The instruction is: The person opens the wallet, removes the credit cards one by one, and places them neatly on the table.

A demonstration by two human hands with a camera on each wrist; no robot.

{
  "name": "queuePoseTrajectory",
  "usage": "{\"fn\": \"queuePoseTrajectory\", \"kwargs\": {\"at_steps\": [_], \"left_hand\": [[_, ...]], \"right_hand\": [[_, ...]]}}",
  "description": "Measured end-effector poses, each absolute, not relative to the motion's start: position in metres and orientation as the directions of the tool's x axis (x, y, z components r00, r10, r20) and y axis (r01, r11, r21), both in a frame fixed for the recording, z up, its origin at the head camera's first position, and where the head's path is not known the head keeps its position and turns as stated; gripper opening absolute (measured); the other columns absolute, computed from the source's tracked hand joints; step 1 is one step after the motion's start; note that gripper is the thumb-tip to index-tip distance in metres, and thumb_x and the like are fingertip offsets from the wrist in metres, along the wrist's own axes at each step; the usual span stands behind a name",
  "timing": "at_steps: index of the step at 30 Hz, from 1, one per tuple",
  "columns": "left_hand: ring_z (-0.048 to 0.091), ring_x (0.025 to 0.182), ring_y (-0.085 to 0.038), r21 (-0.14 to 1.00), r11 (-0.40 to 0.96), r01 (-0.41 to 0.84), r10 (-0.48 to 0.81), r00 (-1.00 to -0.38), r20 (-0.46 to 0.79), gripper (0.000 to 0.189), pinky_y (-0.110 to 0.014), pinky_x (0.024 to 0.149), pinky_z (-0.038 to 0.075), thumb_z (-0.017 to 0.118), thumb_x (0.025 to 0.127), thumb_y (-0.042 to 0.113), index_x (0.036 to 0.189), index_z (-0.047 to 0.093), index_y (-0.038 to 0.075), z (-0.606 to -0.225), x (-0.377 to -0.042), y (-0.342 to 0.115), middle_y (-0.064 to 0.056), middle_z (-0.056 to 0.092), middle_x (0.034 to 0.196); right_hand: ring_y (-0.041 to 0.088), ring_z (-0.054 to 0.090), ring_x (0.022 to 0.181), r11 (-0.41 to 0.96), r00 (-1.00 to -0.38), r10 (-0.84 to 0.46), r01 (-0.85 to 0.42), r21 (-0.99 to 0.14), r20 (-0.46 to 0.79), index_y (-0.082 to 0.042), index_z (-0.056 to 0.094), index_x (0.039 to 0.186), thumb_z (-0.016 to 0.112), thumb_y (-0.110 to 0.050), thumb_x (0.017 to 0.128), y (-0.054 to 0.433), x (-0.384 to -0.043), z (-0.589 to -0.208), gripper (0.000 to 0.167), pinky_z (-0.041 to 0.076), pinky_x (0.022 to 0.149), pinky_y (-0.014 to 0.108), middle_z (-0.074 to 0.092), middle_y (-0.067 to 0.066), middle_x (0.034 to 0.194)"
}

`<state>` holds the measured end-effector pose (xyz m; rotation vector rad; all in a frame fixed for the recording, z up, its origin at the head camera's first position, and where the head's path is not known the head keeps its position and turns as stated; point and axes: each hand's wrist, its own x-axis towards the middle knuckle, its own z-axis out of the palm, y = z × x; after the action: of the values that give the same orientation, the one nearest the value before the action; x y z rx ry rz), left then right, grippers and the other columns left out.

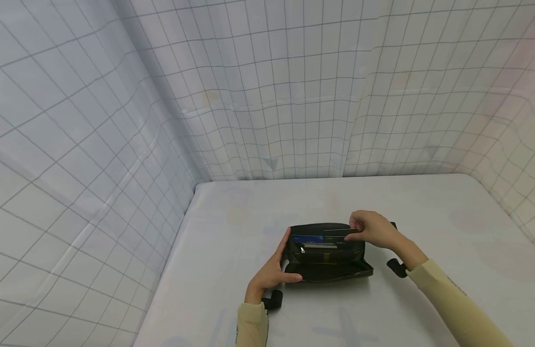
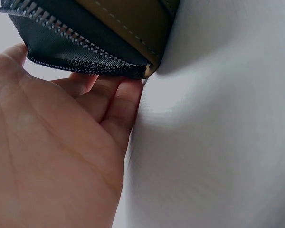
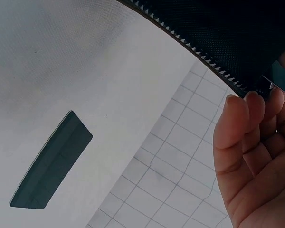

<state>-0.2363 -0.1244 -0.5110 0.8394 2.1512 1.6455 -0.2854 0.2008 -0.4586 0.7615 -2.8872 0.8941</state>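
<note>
A dark zip-around wallet [image 1: 325,260] lies unzipped and spread on the white table, card slots facing me. My left hand [image 1: 270,272] holds its left end, thumb on the front flap and fingers along the side; in the left wrist view the fingertips sit under the zipped edge [image 2: 92,47]. At the wallet's upper right, my right hand [image 1: 373,229] pinches a dark card [image 3: 279,76] at the slots. A blue card [image 1: 307,239] shows in the left slot. A metal zip pull [image 1: 302,250] hangs near the middle pocket.
Another dark green card [image 3: 52,161] lies flat on the table, mostly hidden behind my right hand in the head view. White gridded curtains [image 1: 271,96] enclose the table [image 1: 224,231] at the back and sides. Black straps with small devices [image 1: 273,300] sit at both wrists.
</note>
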Motion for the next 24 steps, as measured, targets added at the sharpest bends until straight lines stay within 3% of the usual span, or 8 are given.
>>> {"fn": "queuePoseTrajectory", "kwargs": {"at_steps": [24], "left_hand": [[-0.005, 0.141, -0.022, 0.955, 0.169, 0.244, 0.613, -0.785, 0.092, 0.116, -0.055, 0.109, 0.01, 0.08, 0.078, 0.033, 0.153, -0.009, 0.024, -0.5106, -0.2364, -0.1257, 0.001, -0.01, 0.156]], "right_hand": [[0.011, 0.039, 0.059, 0.675, -0.875, -0.418, -0.479, -0.561, 0.244, -0.016, 0.049, 0.074, 0.079, -0.028, 0.079, 0.2064, -0.2838, -0.4665, 0.033, 0.034, 0.053, 0.029, 0.04, -0.006, 0.067]]}}
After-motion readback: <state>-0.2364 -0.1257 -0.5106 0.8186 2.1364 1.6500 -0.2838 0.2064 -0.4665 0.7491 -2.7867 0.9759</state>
